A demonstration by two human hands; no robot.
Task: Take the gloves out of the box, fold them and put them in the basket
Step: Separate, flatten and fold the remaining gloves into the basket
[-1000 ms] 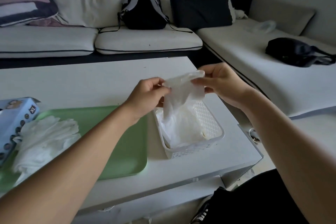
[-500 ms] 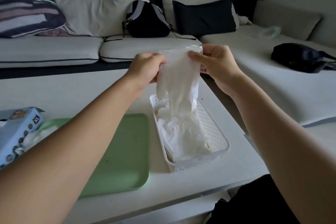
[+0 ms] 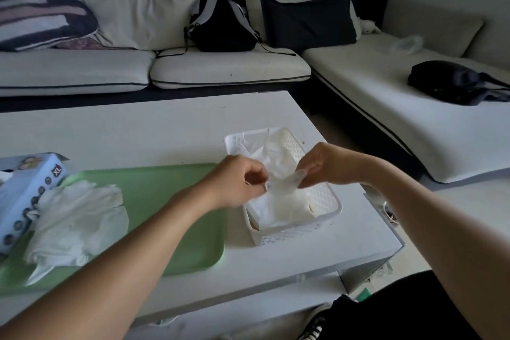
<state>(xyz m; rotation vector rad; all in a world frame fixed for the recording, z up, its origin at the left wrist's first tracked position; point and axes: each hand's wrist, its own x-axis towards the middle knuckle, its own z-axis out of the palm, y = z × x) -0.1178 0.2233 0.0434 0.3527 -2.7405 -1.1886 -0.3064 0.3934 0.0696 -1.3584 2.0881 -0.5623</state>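
A white perforated basket (image 3: 298, 234) stands on the white table, right of a green tray (image 3: 171, 218). Folded white gloves (image 3: 278, 208) lie inside it. Both hands hover low over the basket and pinch one white glove (image 3: 281, 176) by its cuff; the rest of it drapes back over the basket's far half. My left hand (image 3: 237, 182) grips the cuff's left side, my right hand (image 3: 320, 164) its right side. A loose pile of gloves (image 3: 74, 218) rests on the tray's left end beside the blue glove box (image 3: 24, 193).
The table's right edge (image 3: 386, 215) lies just beyond the basket. A white sofa wraps round the back and right, with a black backpack (image 3: 222, 25), cushions and a dark garment (image 3: 452, 83) on it. My dark-clothed lap (image 3: 400, 309) is at the lower right.
Both hands have come down from chest height to just above the basket, bringing the held glove with them; it now drapes into the basket instead of hanging straight.
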